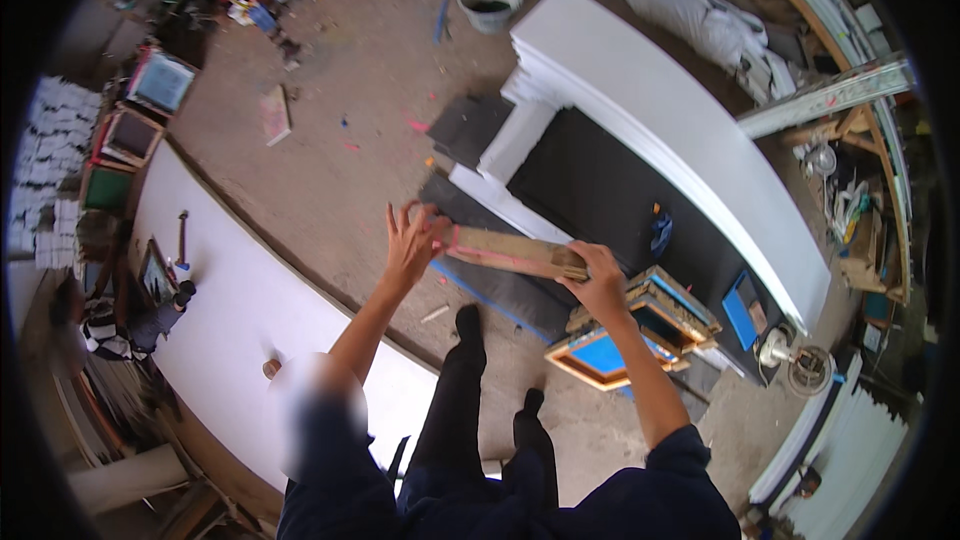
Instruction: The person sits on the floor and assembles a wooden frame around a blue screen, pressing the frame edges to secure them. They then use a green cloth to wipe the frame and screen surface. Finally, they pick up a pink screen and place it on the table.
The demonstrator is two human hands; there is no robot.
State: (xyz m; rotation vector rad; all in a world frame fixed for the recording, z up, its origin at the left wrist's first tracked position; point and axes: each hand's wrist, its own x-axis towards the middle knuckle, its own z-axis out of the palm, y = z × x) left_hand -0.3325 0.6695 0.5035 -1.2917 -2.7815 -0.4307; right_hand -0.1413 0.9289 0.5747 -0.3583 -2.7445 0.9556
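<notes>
Dark trousers (470, 410) and my own dark sleeves fill the bottom edge as I stand on a dusty concrete floor (340, 150). Far left, framed screens (150, 100) lean by a wall, and a long white table (240, 310) curves past with a hammer (182, 235) lying on it. Now my left hand (412, 240): fingers spread wide, palm pressed flat against the left end of a wooden board (515, 253), not curled around it. That board sits level between both hands, above the floor, in front of a black-topped bench (590, 190). My right hand (598, 280) clamps its right end, fingers wrapped over the edge. Just beside it, blue-meshed wooden frames (620, 340) are stacked. Up top, a bucket (490, 2); right, a long white slab (680, 120).
</notes>
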